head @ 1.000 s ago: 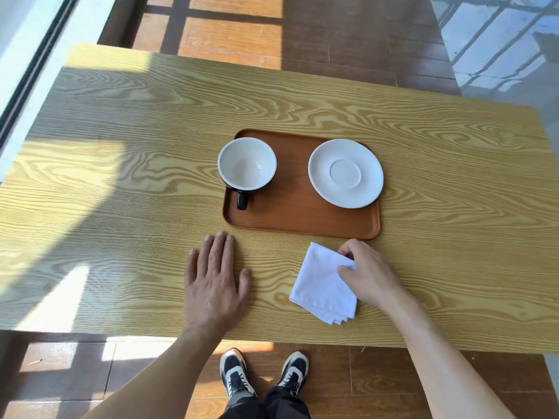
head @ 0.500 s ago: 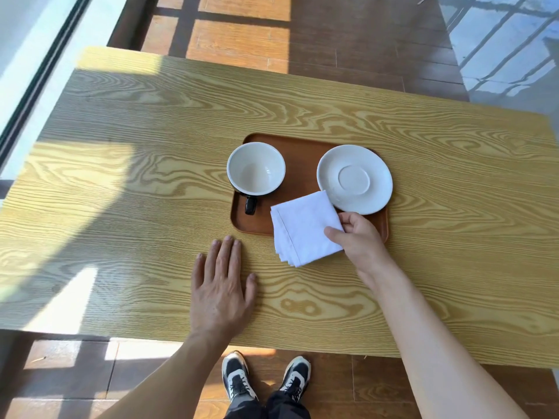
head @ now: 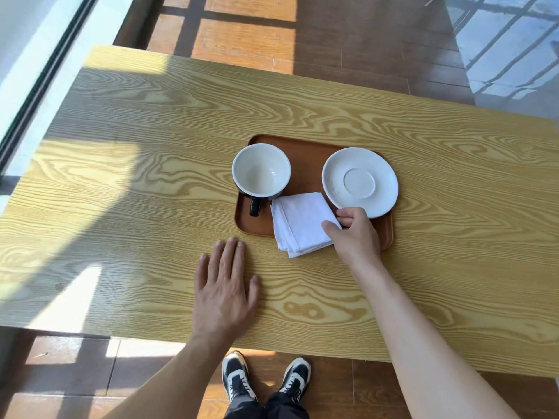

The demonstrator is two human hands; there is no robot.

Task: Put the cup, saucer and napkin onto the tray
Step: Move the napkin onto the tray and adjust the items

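Note:
A brown tray [head: 305, 152] lies on the wooden table [head: 151, 146]. On its left stands a cup [head: 261, 172], white inside with a dark handle pointing toward me. A white saucer [head: 360, 181] rests on the tray's right side. The folded white napkin [head: 299, 226] lies over the tray's near part, its near corner overhanging the rim onto the table. My right hand [head: 355, 234] pinches the napkin's right edge between thumb and fingers. My left hand [head: 225, 288] lies flat on the table, fingers spread, near the tray's front left corner.
The table's near edge runs just above my shoes [head: 266, 379]. A window frame [head: 39, 83] borders the table's left side. Wooden floor [head: 348, 40] lies beyond the far edge.
My right hand has carried the napkin from the table in front of the tray up onto the tray's near part. My left hand has stayed flat on the table.

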